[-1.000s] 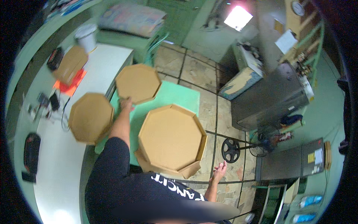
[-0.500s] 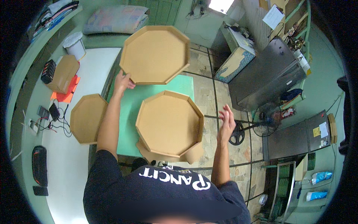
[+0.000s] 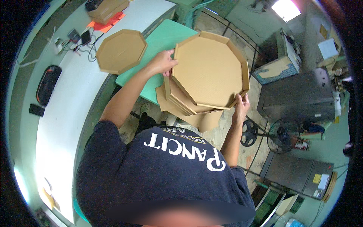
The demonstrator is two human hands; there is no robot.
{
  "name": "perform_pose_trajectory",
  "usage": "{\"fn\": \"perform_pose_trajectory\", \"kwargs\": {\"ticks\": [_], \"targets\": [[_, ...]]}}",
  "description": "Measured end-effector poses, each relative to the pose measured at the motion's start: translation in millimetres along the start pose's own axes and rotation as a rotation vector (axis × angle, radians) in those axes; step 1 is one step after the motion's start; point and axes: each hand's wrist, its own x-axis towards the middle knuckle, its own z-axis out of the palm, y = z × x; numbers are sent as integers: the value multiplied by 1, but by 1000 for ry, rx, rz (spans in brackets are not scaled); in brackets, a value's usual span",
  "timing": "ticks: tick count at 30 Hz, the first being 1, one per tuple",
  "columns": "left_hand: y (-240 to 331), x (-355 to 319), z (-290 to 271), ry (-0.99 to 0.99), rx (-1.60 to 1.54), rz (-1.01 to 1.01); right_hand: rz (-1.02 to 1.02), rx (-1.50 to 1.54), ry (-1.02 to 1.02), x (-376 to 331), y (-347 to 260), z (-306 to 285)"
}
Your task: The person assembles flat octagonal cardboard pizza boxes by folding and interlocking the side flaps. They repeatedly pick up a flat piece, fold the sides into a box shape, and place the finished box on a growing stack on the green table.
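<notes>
An octagonal cardboard tray [image 3: 210, 70] with low raised walls is held between my hands. My left hand [image 3: 165, 62] closes on its left wall. The fingers of my right hand [image 3: 241, 108] pinch its near right corner. Under it, other cardboard trays [image 3: 180, 99] form a stack whose edges show at the near left; the top tray sits slightly askew over them. Beneath the stack, flat brown cardboard [image 3: 202, 120] sticks out past the near edge of the green table [image 3: 153, 81].
Left of the table runs a long white counter [image 3: 72, 128]. On it are another octagonal cardboard piece [image 3: 121, 52], cables, a black speaker [image 3: 49, 85] and a cardboard box [image 3: 108, 10]. To the right stand a pedestal fan [image 3: 281, 138] and dark refrigerators [image 3: 295, 96].
The tray in my left hand has come from beyond the stack to over it. My right hand, free before, has taken hold of its corner. The view has turned.
</notes>
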Motion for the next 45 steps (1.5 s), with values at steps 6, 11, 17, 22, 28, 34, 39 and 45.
{"fn": "perform_pose_trajectory", "kwargs": {"ticks": [6,11,17,22,28,34,39,45], "targets": [[-18,-25,17,58,20,-79,58,-261,32,4,34,0],[-23,-43,27,61,17,-99,-25,-247,12,13,38,3],[-25,-51,27,66,-20,-108,-49,-307,0,17,47,2],[-29,-48,27,86,-28,-121,-38,-201,-6,19,64,8],[-75,-25,14,210,-128,-183,217,-29,46,18,78,-7],[-197,49,48,399,-193,-186,483,290,118,-24,146,5],[-262,86,101,472,-497,-233,282,436,-71,-35,199,12],[-256,69,99,286,-305,-251,321,569,22,-32,207,12]]}}
